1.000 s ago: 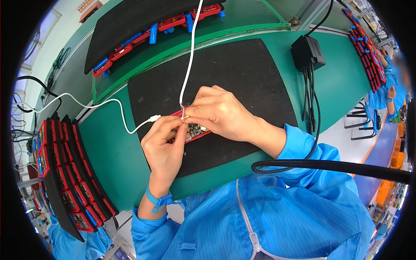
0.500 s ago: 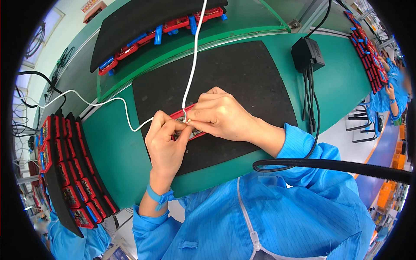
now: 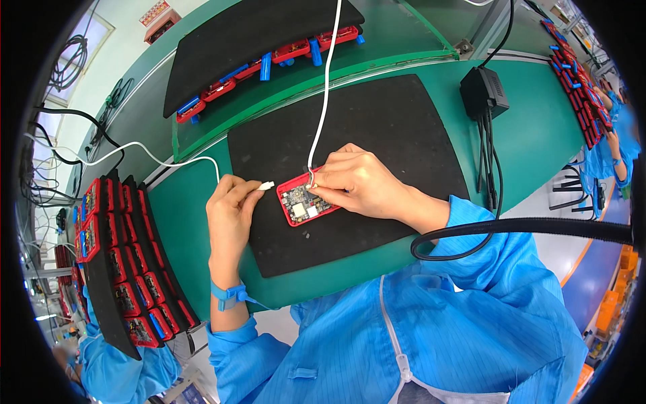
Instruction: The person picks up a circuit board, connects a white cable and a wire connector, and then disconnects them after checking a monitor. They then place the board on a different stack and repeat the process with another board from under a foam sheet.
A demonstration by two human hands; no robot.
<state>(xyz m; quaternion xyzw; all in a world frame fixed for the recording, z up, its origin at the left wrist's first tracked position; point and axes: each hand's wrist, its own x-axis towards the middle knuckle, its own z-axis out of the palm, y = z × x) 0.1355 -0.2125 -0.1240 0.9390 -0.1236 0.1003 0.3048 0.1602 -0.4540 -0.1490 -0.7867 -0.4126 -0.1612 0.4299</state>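
Note:
A green-and-silver circuit board (image 3: 298, 206) sits in a red open case (image 3: 287, 219) on a black mat (image 3: 377, 124). Left of the case, my left hand (image 3: 229, 212) pinches a white cable plug (image 3: 267, 186) whose tip is bare and apart from the board. My right hand (image 3: 367, 180) reaches over the case's right part. Its thumb and fingers close on the thin wire end of a white cable (image 3: 326, 94) that hangs from above. The fingers hide that part of the board. A blue wrist strap (image 3: 232, 297) circles my left wrist.
Stacked trays of red cases (image 3: 124, 262) stand at the left, with more on a black-topped shelf (image 3: 262, 40) behind. A black box with cables (image 3: 484, 91) sits right on the green table (image 3: 531, 141). A black tube (image 3: 538, 227) crosses my right arm. People work at both sides.
My left hand has moved left, off the case, and the white plug in its fingers now shows. More of the board is uncovered. My right hand keeps its pinch over the case.

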